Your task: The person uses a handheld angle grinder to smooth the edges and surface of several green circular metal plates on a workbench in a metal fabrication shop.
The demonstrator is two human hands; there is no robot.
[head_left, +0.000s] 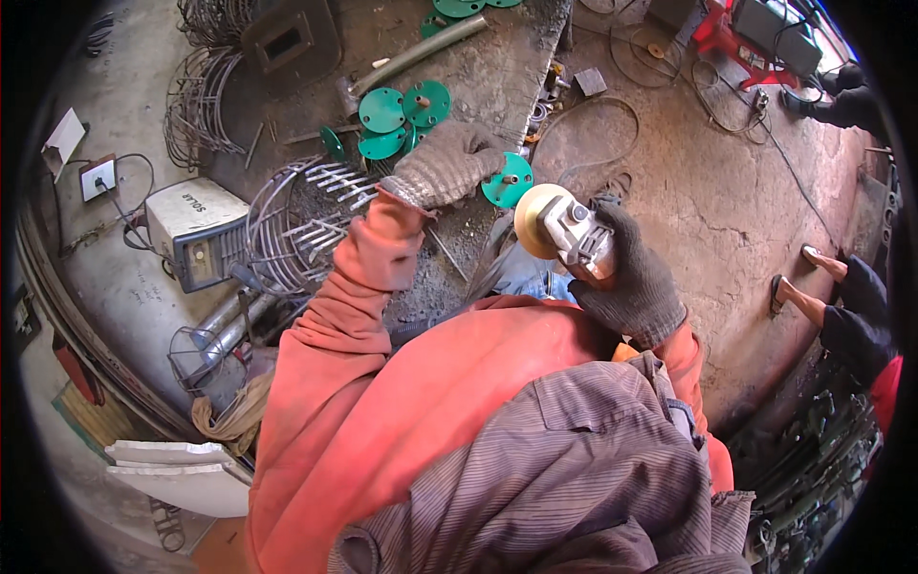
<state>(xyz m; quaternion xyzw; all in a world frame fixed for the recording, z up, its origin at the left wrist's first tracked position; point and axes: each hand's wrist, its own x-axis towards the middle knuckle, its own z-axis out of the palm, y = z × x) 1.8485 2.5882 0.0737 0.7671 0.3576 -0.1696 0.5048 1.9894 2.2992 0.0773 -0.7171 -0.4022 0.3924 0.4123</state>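
Observation:
My gloved left hand (445, 167) is closed at the near edge of the workbench, its fingertips on the rim of a round green metal disc (517, 170) with a short stud in its middle. To the right, my gloved right hand (633, 282) is wrapped around the body of an angle grinder (578, 232). The grinder's pale yellow disc (532, 221) faces the green disc, with a small gap between them. Several more green discs (382, 110) lie loosely piled on the bench beyond my left hand.
A metal tube (421, 55) and a dark welding mask (292, 43) lie on the workbench (507, 67). Wire cages (287, 230) and a boxy welding machine (199, 230) stand left. Cables (636, 120) trail over the floor. People's legs (813, 304) and a dark sleeve (856, 107) show right.

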